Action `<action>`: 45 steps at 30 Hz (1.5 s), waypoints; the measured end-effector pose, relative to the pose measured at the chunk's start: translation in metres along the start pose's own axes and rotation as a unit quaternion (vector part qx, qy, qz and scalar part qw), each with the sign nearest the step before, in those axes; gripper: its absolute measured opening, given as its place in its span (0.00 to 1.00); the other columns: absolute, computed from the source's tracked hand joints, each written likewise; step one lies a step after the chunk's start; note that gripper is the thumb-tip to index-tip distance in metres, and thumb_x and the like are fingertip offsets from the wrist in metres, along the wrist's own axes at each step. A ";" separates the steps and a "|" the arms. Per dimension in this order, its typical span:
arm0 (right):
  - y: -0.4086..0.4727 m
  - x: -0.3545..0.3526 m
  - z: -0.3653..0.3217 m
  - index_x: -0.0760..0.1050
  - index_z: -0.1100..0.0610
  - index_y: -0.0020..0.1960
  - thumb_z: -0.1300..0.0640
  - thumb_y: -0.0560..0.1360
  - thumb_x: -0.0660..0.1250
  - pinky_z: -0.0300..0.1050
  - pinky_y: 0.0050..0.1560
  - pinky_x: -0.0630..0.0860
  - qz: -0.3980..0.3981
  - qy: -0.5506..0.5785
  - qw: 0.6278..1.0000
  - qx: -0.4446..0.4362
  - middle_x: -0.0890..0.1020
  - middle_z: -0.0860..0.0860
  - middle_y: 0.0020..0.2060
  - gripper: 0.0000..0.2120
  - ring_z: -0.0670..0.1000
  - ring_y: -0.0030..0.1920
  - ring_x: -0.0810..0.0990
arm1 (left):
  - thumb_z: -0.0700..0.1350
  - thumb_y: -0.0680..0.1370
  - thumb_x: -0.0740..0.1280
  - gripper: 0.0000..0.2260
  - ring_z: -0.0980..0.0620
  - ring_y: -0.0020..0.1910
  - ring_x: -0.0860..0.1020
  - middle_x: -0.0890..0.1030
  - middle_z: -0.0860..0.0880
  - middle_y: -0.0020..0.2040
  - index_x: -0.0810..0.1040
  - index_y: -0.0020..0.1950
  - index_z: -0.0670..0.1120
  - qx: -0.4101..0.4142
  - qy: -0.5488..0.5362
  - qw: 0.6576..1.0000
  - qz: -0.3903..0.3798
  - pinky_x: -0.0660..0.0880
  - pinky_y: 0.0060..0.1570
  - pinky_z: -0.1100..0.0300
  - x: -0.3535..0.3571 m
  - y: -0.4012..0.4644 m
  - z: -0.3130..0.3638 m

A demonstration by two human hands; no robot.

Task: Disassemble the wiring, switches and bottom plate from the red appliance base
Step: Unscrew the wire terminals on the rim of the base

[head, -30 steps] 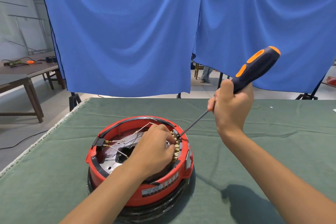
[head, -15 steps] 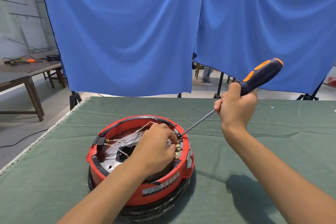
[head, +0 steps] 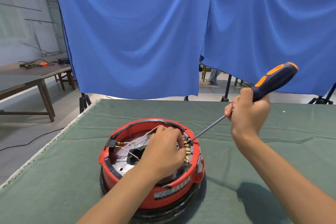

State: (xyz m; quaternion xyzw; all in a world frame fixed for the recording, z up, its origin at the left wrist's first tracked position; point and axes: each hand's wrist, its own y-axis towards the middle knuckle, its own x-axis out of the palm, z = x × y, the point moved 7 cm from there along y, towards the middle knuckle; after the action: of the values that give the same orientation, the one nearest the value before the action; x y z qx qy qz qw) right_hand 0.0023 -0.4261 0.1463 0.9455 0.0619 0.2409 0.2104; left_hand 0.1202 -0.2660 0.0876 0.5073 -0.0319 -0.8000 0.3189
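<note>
The red appliance base (head: 127,174) lies upside down on the green cloth, its inside exposed: a grey bottom plate (head: 120,165), thin white wires (head: 138,139), a black switch block (head: 111,144) at the left rim and a row of brass terminals (head: 187,152) at the right rim. My left hand (head: 163,152) reaches into the base, fingers curled at the brass terminals; what they pinch is hidden. My right hand (head: 247,116) grips a screwdriver (head: 274,81) with a dark blue and orange handle. Its tip touches the top of the terminal row.
The green cloth table (head: 54,178) stretches left and right of the base. Blue curtains (head: 136,32) hang behind it. A wooden table (head: 36,74) with cables stands at the far left. Someone's legs (head: 213,76) show under the curtain.
My right hand has drifted right and lowered the screwdriver handle, flattening the shaft, while the tip stayed at the terminals. My left hand has stayed in place.
</note>
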 end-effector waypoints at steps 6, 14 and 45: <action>0.003 -0.011 -0.014 0.61 0.53 0.37 0.59 0.70 0.57 0.32 0.22 0.60 0.012 0.004 1.000 -0.017 0.64 0.45 0.18 0.05 0.49 0.15 0.66 | 0.45 0.75 0.65 0.06 0.54 0.54 0.68 0.77 0.55 0.50 0.81 0.47 0.53 0.006 0.010 1.000 -0.023 0.68 0.57 0.55 0.005 0.003 -0.001; -0.002 0.001 -0.026 0.60 0.54 0.36 0.57 0.69 0.57 0.33 0.21 0.60 -0.039 -0.001 0.998 -0.044 0.64 0.45 0.18 0.06 0.50 0.16 0.65 | 0.50 0.76 0.68 0.06 0.54 0.58 0.71 0.77 0.54 0.53 0.84 0.47 0.52 -0.038 -0.027 0.998 -0.042 0.70 0.60 0.51 0.010 0.004 -0.010; 0.005 0.015 -0.008 0.62 0.56 0.38 0.65 0.73 0.56 0.34 0.20 0.61 -0.023 -0.003 1.000 -0.008 0.62 0.51 0.22 0.08 0.51 0.18 0.61 | 0.42 0.73 0.65 0.09 0.49 0.57 0.73 0.81 0.50 0.50 0.84 0.45 0.49 -0.105 -0.043 0.993 -0.005 0.73 0.57 0.50 0.012 0.014 -0.020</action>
State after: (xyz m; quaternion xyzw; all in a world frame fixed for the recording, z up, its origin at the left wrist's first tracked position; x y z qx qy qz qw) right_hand 0.0118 -0.4240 0.1609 0.9430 0.0810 0.2332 0.2232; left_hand 0.1398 -0.2780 0.0738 0.4359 0.0413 -0.8219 0.3644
